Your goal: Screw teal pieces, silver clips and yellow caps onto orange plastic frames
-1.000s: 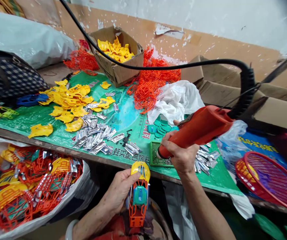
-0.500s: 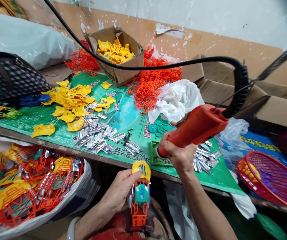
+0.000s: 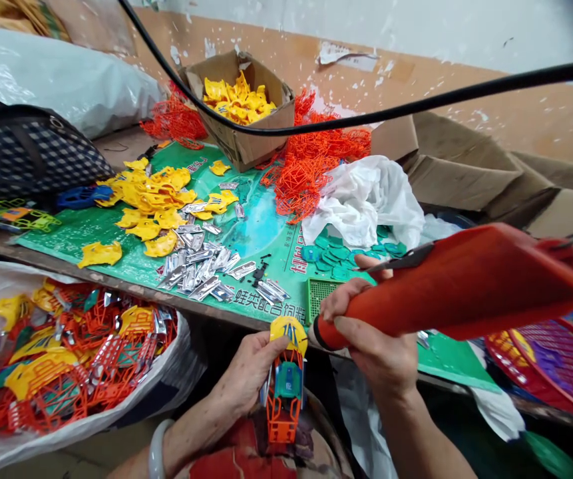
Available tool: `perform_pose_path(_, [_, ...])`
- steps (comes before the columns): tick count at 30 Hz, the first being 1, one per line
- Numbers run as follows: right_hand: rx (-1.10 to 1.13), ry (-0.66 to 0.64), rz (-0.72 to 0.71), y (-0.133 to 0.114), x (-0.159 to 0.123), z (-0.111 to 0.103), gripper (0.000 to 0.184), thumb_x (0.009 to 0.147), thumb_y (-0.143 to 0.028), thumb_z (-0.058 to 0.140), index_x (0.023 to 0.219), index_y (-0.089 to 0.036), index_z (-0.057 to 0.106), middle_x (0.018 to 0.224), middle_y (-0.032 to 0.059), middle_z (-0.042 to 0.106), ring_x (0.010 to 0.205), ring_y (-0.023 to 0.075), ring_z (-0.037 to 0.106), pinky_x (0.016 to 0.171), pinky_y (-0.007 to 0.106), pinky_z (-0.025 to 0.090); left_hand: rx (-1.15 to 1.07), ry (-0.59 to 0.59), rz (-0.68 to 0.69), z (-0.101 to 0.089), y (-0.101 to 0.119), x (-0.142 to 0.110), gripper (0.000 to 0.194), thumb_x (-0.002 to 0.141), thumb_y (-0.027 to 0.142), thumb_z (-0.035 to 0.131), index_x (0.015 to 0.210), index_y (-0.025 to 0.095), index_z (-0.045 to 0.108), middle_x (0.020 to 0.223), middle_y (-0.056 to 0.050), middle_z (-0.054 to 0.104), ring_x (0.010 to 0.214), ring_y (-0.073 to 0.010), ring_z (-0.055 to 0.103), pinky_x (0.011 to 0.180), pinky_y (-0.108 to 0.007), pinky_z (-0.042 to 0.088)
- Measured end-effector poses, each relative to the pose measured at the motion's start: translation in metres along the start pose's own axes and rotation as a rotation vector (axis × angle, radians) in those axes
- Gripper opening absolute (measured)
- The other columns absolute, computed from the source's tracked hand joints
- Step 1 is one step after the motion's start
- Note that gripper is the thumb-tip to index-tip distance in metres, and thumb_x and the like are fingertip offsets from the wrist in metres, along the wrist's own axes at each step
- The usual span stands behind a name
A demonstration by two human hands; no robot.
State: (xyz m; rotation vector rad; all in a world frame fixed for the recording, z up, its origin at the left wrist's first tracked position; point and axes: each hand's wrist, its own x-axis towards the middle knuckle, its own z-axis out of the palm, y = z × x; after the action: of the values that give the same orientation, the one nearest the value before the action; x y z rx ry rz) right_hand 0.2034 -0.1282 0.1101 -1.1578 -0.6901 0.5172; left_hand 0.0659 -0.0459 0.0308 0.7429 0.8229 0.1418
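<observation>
My left hand (image 3: 253,362) pinches the yellow nose of a toy car body (image 3: 289,382), which has an orange lattice frame and a green piece in its middle. It is held over my lap, below the table edge. My right hand (image 3: 379,339) is wrapped round a red corded electric screwdriver (image 3: 430,286) lying nearly level. The tool's tip end points left at the yellow nose, close beside it; whether they touch I cannot tell. A green mesh basket (image 3: 319,296) sits at the table edge behind the tool's tip, partly covered by my right hand.
Yellow shells (image 3: 156,193), silver plates (image 3: 201,266) and green pieces (image 3: 336,256) lie on the table. A cardboard box (image 3: 246,143) of yellow shells stands behind, near orange frames (image 3: 306,166). Left below is a sack (image 3: 186,346) of assembled bodies. A black cable (image 3: 336,123) crosses overhead.
My right hand has brought the screwdriver from over the green basket down and toward me, to the toy car's nose. The tool has tipped flatter. My left hand keeps its pinch.
</observation>
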Motion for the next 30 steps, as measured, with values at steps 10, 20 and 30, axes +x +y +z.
perform_pose_path(10, [0.043,-0.021,-0.057,0.012,-0.009,-0.001,0.044,0.076,-0.021,0.072,0.113,-0.029,0.050,0.080,-0.0054,0.057,0.070,0.0142,0.057,0.077,0.037,0.048,-0.026,-0.023,0.006,-0.002,-0.002,0.000,0.038,0.065,0.043,0.080,0.076,0.009,0.069,0.061,-0.003,0.066,0.047,-0.0086,0.054,0.045,-0.018,0.042])
perform_pose_path(20, [-0.036,-0.044,-0.075,0.019,-0.013,-0.005,0.041,0.076,-0.018,0.069,0.111,-0.029,0.052,0.080,-0.0051,0.057,0.071,0.0149,0.058,0.079,0.038,0.049,-0.010,-0.011,-0.001,-0.001,-0.003,0.001,0.039,0.065,0.044,0.079,0.077,0.008,0.069,0.059,-0.003,0.065,0.045,-0.0083,0.052,0.044,-0.019,0.041])
perform_pose_path(30, [-0.117,0.014,-0.063,0.019,-0.014,0.002,0.026,0.074,-0.021,0.067,0.097,-0.027,0.057,0.074,-0.0032,0.054,0.068,0.0162,0.057,0.073,0.037,0.052,-0.089,0.002,0.009,0.002,-0.005,0.003,0.034,0.064,0.041,0.081,0.075,0.010,0.071,0.060,-0.003,0.067,0.045,-0.0086,0.053,0.045,-0.019,0.042])
